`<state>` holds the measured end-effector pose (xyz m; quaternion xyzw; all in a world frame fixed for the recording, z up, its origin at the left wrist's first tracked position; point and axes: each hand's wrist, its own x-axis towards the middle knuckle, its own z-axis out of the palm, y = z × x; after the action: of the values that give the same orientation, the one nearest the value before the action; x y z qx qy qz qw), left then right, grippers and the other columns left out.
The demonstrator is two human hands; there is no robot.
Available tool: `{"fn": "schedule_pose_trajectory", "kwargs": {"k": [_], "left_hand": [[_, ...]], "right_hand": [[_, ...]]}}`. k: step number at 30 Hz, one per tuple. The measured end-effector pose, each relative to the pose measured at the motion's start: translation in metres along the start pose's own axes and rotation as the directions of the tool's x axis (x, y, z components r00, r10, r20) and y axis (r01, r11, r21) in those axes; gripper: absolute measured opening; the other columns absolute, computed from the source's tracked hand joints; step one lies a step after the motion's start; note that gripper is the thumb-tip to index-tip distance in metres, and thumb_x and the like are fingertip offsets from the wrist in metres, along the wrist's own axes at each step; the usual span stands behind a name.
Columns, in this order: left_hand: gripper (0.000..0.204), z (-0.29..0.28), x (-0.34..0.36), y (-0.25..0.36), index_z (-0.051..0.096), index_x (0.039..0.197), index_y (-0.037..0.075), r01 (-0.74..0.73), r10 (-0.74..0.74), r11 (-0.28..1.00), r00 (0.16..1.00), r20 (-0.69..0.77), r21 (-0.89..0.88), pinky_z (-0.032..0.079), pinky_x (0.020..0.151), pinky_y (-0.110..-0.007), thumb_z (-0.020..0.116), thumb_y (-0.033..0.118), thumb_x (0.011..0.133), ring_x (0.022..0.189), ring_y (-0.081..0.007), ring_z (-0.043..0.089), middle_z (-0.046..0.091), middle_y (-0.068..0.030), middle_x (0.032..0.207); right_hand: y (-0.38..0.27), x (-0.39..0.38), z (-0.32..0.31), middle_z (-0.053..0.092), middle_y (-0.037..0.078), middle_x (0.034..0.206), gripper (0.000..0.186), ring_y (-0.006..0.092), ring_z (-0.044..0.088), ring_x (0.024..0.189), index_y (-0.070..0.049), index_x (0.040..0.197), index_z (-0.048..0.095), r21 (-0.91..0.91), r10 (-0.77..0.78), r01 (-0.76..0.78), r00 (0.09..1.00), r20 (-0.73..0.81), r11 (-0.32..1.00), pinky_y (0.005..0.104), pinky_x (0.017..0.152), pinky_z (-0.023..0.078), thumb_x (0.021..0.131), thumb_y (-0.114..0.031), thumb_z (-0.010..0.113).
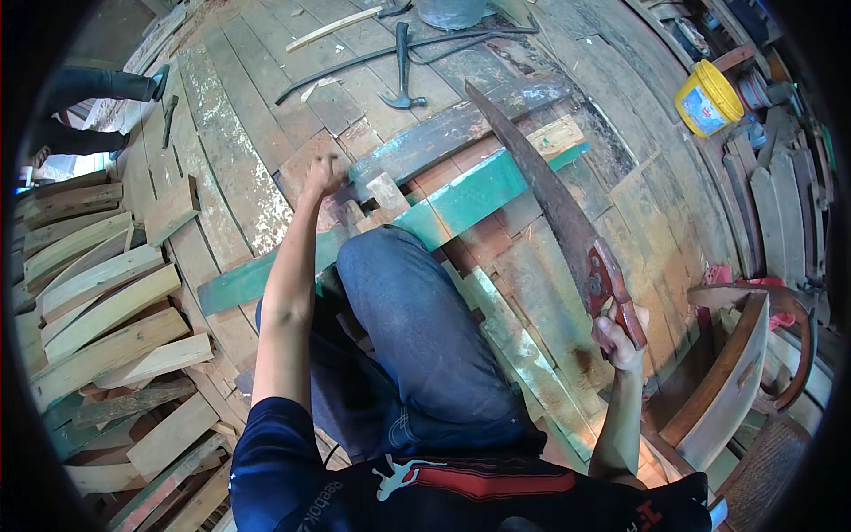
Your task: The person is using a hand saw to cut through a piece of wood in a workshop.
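Observation:
My right hand (618, 334) grips the red wooden handle of a rusty hand saw (541, 191), whose long blade points up and away over the boards. My left hand (321, 176) reaches forward and presses on a small wooden block (386, 191) lying against a green-painted plank (461, 199). That plank runs diagonally across the floor under my bent knee in blue jeans (408, 319). A second weathered grey-green board (452, 129) lies just beyond it.
A claw hammer (402, 66) and a black hose lie further out on the plank floor. Curved wooden pieces (106, 310) are stacked at my left. A yellow bucket (709, 97) sits at the far right, a wooden chair (736, 372) beside me. Another person's legs (97, 106) show upper left.

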<state>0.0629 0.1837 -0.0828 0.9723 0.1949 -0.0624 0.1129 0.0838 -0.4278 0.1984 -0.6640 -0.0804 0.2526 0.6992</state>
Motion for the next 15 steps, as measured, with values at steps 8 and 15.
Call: {"fn": "schedule_pose_trajectory", "kwargs": {"k": [8,15], "left_hand": [[0.076,-0.097,-0.020,0.189,0.056,0.121,0.003,-0.082,0.432,0.859,0.643,0.632,-0.505,0.037,0.099,-0.038,0.070,0.055,0.068,0.117,-0.0296,0.049,0.054,-0.0176,0.124],[0.090,-0.086,-0.039,0.204,0.050,0.125,-0.002,-0.135,0.311,0.948,0.601,0.737,-0.289,0.039,0.098,-0.037,0.075,0.054,0.059,0.119,-0.0311,0.047,0.051,-0.0201,0.126]], "right_hand": [[-0.002,0.001,-0.001,0.040,-0.001,0.049,0.026,0.0069,0.036,0.037,-0.008,0.060,0.039,-0.046,-0.023,0.022,0.999,-0.029,0.999,0.0229,0.036,0.026,0.073,-0.004,0.061],[-0.004,-0.011,0.001,0.037,0.000,0.045,0.026,0.0078,0.034,0.034,-0.007,0.061,0.038,-0.025,-0.075,0.075,0.997,0.014,0.997,0.0236,0.034,0.026,0.074,-0.005,0.060]]}}
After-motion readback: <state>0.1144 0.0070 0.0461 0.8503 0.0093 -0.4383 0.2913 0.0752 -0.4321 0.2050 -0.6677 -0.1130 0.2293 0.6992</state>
